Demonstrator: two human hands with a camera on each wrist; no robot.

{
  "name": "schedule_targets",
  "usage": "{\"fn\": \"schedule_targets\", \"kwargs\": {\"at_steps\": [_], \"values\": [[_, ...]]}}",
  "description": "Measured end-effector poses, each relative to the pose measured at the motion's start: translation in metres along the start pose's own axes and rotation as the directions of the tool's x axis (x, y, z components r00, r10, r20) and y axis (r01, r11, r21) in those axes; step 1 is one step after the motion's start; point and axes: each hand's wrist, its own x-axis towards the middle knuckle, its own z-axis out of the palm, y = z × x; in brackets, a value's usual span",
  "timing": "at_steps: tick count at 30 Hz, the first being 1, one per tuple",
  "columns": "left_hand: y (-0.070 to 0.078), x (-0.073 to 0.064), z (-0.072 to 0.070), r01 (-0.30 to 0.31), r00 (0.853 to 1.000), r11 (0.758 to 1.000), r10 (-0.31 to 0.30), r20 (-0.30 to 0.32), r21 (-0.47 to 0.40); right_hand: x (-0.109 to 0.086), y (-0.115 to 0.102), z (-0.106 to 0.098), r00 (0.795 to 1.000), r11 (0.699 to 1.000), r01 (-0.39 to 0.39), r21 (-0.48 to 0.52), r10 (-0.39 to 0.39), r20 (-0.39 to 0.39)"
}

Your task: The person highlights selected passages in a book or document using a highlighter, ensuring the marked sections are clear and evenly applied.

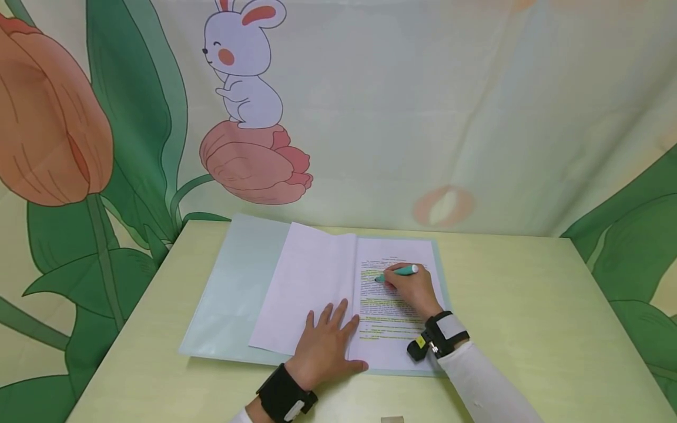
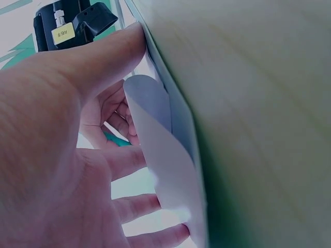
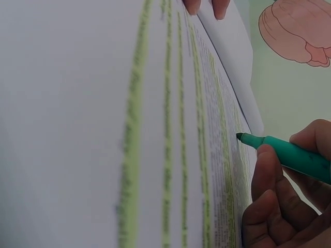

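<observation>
A printed page (image 1: pixel 391 364) with several lines marked in yellow-green lies on the right side of an open light-blue folder (image 1: pixel 233 282). My right hand (image 1: pixel 415 288) pinches a green highlighter (image 1: pixel 404 271), its dark tip at the left part of the upper text. In the right wrist view the highlighter (image 3: pixel 297 157) sits between thumb and fingers, its tip close to the paper. My left hand (image 1: pixel 325 346) rests with spread fingers across the turned white sheet (image 1: pixel 312 276) and the fold. The left wrist view shows that sheet (image 2: pixel 160 150) curling up beside the fingers.
The folder lies on a pale yellow table (image 1: pixel 529 311). A small grey-brown object (image 1: pixel 392 419) shows at the bottom edge of the head view. Behind the table hangs a curtain (image 1: pixel 370 117) printed with a rabbit and tulips.
</observation>
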Motion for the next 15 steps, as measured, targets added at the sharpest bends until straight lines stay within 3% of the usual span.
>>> {"fn": "schedule_targets", "kwargs": {"at_steps": [15], "values": [[0.0,0.0021,0.0024,0.006,1.0,1.0,-0.007,0.008,0.004,0.0021,0.0042,-0.0051,0.999,0.999,-0.033,-0.004,0.032,-0.005]]}}
